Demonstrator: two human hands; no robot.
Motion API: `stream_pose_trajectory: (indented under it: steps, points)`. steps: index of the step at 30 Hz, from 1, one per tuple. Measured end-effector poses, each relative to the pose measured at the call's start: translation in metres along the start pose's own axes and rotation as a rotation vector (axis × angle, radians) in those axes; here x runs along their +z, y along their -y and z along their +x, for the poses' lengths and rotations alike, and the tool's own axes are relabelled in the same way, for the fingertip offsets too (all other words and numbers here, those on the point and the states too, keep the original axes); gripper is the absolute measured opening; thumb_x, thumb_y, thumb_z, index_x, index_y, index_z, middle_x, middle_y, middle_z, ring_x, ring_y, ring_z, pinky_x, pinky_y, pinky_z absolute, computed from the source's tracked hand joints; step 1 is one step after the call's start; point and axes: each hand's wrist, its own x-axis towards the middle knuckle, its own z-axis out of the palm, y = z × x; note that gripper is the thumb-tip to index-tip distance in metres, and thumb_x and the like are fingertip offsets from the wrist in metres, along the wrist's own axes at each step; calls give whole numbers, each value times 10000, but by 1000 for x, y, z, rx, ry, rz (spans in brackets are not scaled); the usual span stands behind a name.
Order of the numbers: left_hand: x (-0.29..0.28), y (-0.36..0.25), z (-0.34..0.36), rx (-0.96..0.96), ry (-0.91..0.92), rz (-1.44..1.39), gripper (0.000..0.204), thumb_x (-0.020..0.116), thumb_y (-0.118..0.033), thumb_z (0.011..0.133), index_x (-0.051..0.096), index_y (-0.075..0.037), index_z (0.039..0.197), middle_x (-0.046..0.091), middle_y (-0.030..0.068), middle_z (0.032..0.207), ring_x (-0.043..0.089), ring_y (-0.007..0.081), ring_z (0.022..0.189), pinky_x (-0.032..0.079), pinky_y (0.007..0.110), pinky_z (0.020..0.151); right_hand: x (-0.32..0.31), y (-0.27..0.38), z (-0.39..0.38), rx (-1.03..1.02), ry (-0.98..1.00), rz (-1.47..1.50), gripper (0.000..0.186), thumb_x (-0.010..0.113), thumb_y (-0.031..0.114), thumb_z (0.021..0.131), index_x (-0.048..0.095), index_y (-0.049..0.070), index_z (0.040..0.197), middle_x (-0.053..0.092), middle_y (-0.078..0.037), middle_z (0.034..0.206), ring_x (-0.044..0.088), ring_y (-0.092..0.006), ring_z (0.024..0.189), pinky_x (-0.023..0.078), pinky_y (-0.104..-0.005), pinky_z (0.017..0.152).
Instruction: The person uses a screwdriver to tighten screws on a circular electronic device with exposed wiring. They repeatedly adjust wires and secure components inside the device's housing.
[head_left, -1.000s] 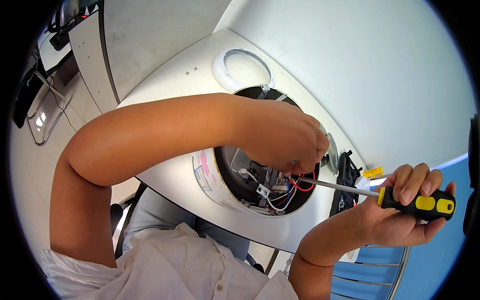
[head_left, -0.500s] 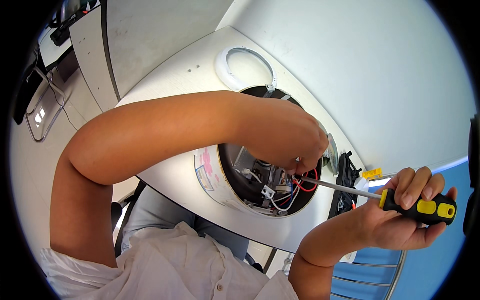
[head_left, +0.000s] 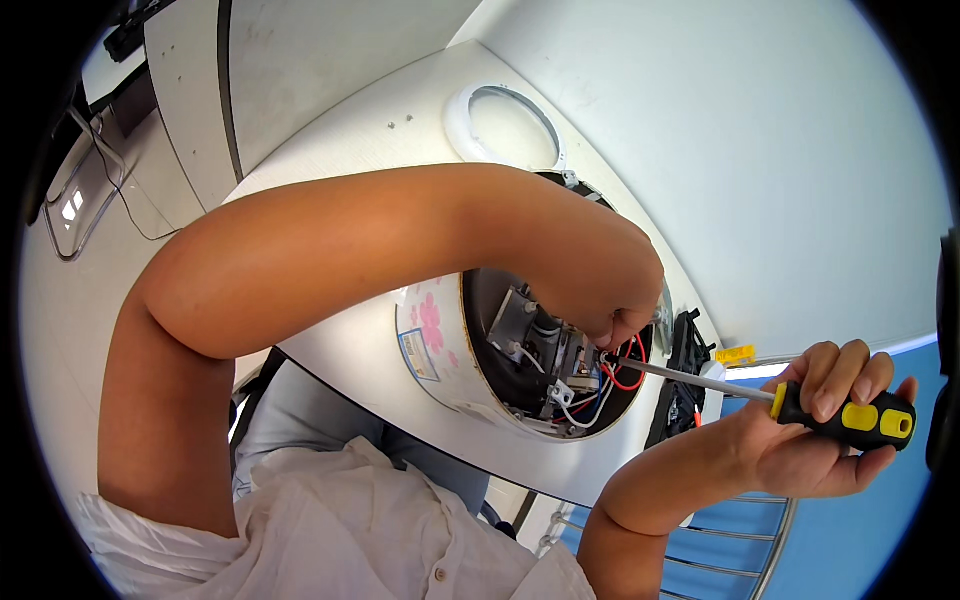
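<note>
A round white appliance (head_left: 430,336) with a pink flower print lies opened on the white table, showing a dark inside with metal parts and red, blue and white wires. My left hand (head_left: 600,280) reaches into it with fingers pinched at the wiring; what they hold is hidden. My right hand (head_left: 815,440) is closed round a black-and-yellow screwdriver (head_left: 850,418). Its long shaft points left into the appliance, its tip at my left fingertips among the wires.
A white plastic ring (head_left: 470,135) rests at the back of the table (head_left: 365,140), near a few small metal bits. A black tool case (head_left: 680,360) and a small yellow item (head_left: 735,355) are at the right. Pale panels border the table; a metal chair frame stands left.
My left forearm and hand have shifted a little, the hand bending further down into the appliance. The appliance and table appear slightly shifted in view. The screwdriver stays at the wiring.
</note>
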Motion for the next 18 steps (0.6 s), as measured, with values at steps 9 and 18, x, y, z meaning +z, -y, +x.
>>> stream_pose_trajectory:
  steps: [9, 18]
  points:
    - [-4, 2, 3, -28, 55, -16, 114, 622, -129, 802, 708, -58, 778, 647, 76, 845, 628, 245, 843, 488, 373, 732, 8, -5, 14, 98, 125, -8, 531, 475, 363, 972, 436, -30, 1327, 454, -108, 880, 435, -147, 561, 330, -268, 469]
    - [-19, -8, 10, -31, -247, -86, 140, 608, -130, 786, 695, -34, 841, 666, 106, 874, 633, 258, 857, 483, 372, 750, 11, -9, 16, 108, 78, -75, 506, 424, 354, 995, 428, -37, 1316, 471, -117, 873, 429, -140, 530, 321, -253, 450]
